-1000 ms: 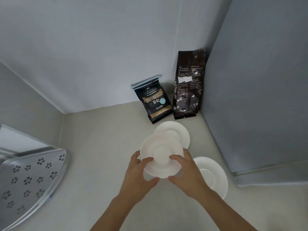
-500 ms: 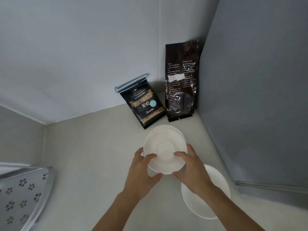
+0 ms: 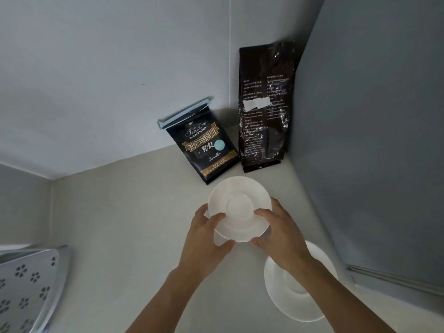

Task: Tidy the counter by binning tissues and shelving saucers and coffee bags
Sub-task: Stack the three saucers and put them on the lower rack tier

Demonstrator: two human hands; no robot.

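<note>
A white saucer [image 3: 240,207] is held between my left hand [image 3: 206,239] and my right hand [image 3: 278,234], thumbs on its near rim. It lies over another saucer, of which only a sliver shows beneath its near-left edge. A third white saucer [image 3: 286,296] rests on the shelf surface at the near right, partly under my right forearm. Two coffee bags lean against the back wall: a short black bag with gold print and a blue clip [image 3: 204,147], and a tall dark glossy bag [image 3: 264,109] in the corner.
The pale shelf surface [image 3: 120,224] is bounded by a white back wall and a grey side panel [image 3: 372,152] on the right. A perforated metal rack with flower cut-outs [image 3: 26,289] juts in at the lower left.
Both hands have carried the saucer away from me and set it over the saucer in front of the coffee bags. The view has moved closer to the corner.
</note>
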